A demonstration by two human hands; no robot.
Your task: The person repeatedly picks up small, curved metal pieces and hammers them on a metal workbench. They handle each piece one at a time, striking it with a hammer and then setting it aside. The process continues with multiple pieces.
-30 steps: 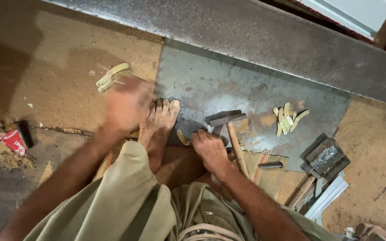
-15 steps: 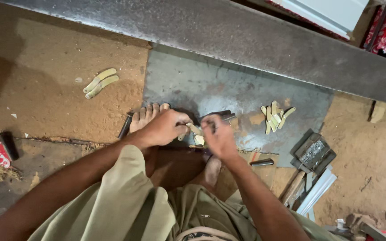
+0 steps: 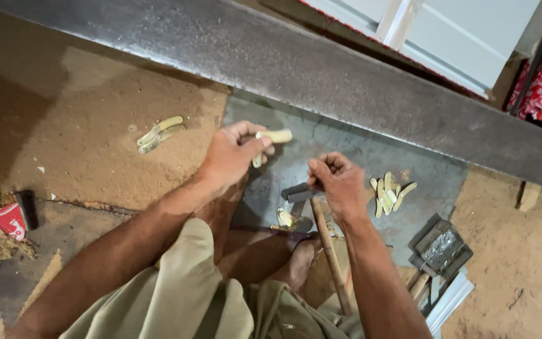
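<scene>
Two bare hands work over a grey metal plate (image 3: 346,157) that lies on the sandy floor (image 3: 95,125), its far edge against a long dark beam (image 3: 321,69). The left hand (image 3: 230,157) hovers above the plate's left edge, fingers closed around a pale, short wooden handle piece (image 3: 274,135), whose end sticks out to the right past the thumb. The right hand (image 3: 337,182) sits near the middle of the plate, curled tightly around the head end of a hammer (image 3: 305,194); the hammer's wooden shaft (image 3: 332,263) runs back toward the person along the forearm. Just below the hammer head, a small pale piece (image 3: 285,218) lies on the plate's near edge beside the person's bare foot (image 3: 302,260). Right of the right hand, a small heap of pale handle pieces (image 3: 389,194) rests on the plate. Several more pale pieces (image 3: 159,133) lie on the floor well left of the plate. Some dark metal blocks (image 3: 440,245) sit off the plate's right corner, and a red packet (image 3: 9,220) lies at the far left of the floor.
</scene>
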